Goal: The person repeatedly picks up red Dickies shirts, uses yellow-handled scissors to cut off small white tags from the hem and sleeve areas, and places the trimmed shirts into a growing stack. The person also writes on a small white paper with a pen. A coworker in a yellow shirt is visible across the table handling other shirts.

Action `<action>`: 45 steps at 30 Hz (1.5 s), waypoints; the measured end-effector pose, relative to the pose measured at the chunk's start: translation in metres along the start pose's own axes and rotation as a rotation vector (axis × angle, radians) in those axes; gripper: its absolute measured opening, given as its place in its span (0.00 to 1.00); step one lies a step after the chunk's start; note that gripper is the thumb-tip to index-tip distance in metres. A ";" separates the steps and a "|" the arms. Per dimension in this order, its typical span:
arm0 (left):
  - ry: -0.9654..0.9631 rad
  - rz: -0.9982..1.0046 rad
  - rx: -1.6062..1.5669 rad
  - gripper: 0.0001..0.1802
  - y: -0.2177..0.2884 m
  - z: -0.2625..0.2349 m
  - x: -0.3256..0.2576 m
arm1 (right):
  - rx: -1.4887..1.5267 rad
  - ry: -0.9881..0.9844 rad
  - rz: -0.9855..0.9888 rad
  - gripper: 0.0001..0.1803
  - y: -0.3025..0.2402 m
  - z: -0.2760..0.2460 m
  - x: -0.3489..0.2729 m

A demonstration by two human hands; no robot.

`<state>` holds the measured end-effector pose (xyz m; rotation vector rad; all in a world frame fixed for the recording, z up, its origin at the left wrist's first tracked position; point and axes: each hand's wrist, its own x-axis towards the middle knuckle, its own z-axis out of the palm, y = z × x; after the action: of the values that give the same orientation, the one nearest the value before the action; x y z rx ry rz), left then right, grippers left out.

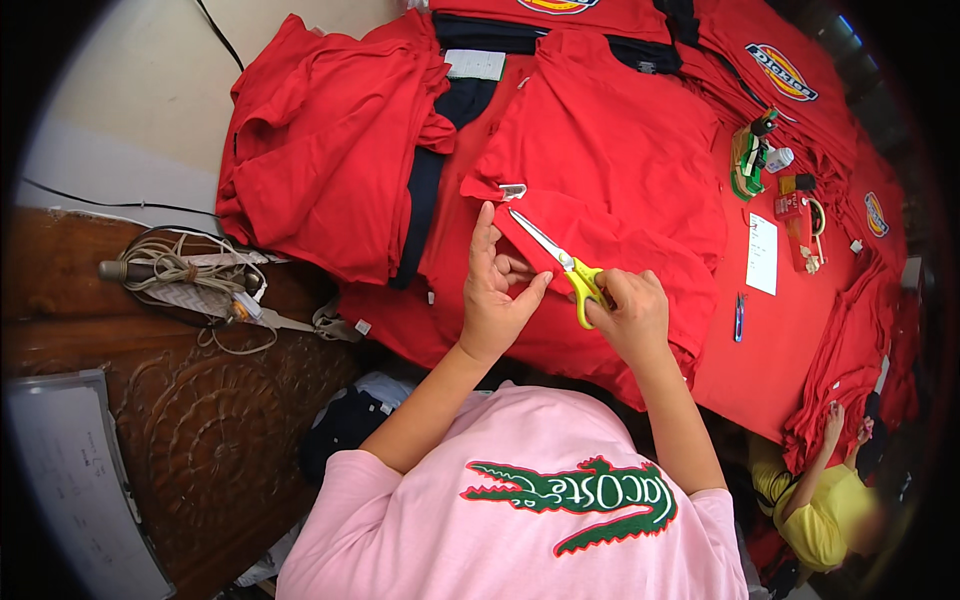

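Red garment (620, 130) spread at twelve o'clock. Right hand (636, 308), fingers clamped on yellow-handled scissors (567, 262), blades toward half past ten. Left hand (497, 302) at nine o'clock from right, thumb apart from fingers.

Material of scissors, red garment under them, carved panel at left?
Scissors: blades likely polished steel, bright silver; yellow handles probably smooth moulded plastic, evenly coloured. Red garment: matte fabric, maybe cotton knit; soft creases. Carved panel: apparently varnished wood, brown with a sheen.

lettered badges (781, 72) mark red garments (735, 35), a lettered crocodile (590, 498) the pink shirt (420, 540).
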<state>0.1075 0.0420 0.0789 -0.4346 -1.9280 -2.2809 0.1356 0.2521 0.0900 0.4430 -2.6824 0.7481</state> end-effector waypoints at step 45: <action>0.228 -0.476 -0.778 0.36 -0.086 -0.057 0.109 | 0.818 0.875 1.242 0.15 0.102 -0.071 -0.220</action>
<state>-0.0274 0.0117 0.0216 0.2608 -1.0496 -3.1657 0.3108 0.4196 0.0185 -1.2307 -1.4558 1.7698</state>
